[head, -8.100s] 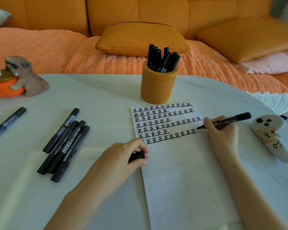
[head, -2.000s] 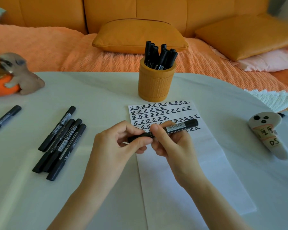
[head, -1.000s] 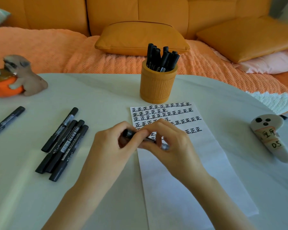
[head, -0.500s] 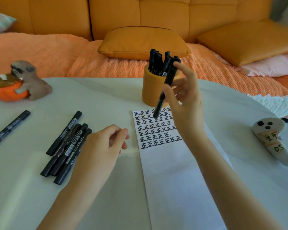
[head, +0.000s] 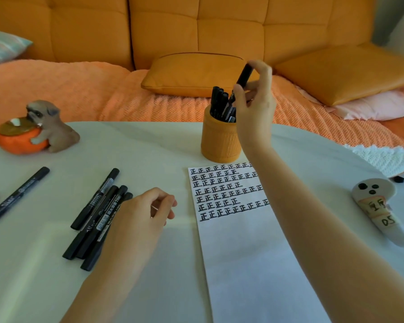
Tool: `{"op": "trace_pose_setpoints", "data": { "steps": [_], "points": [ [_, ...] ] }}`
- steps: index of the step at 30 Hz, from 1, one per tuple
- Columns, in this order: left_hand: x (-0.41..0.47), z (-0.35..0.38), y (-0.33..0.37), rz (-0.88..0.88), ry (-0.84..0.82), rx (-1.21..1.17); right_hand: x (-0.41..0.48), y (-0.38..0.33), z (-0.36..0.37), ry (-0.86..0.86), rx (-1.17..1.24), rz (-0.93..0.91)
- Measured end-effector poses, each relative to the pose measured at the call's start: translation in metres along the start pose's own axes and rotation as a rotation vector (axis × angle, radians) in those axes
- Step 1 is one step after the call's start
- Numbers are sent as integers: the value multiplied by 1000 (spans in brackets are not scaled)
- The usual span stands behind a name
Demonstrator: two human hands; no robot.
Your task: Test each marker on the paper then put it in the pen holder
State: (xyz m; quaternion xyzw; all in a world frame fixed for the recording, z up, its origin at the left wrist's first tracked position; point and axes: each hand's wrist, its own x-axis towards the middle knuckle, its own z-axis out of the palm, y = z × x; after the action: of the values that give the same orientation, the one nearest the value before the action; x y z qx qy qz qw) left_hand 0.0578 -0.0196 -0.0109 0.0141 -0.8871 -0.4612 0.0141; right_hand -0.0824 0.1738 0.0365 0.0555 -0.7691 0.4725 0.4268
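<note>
The right hand [head: 254, 106] has lifted the marker [head: 245, 75] over the pen holder [head: 219, 143] and its stored markers [head: 219, 101], grip pinching it. The left hand [head: 142, 217] hangs beside the paper [head: 243, 252], grip slack and empty.

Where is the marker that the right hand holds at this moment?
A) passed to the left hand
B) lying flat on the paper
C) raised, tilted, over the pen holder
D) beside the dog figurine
C: the right hand pinches the marker tilted above the pen holder, its lower end hidden behind the fingers, while the left hand hangs loosely curled and holds nothing.
</note>
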Motion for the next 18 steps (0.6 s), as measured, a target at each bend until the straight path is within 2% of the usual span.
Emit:
{"op": "trace_pose_setpoints", "data": {
  "steps": [3,10,18],
  "points": [
    [-1,-1,1,-10,-6,2,-5,7,4,-88,-42,12],
    [0,-5,-1,-42,21,16,-8,15,5,-149,-184,-10],
    [-1,-6,0,-68,26,40,-1,10,9,-260,-195,-56]
  ]
}}
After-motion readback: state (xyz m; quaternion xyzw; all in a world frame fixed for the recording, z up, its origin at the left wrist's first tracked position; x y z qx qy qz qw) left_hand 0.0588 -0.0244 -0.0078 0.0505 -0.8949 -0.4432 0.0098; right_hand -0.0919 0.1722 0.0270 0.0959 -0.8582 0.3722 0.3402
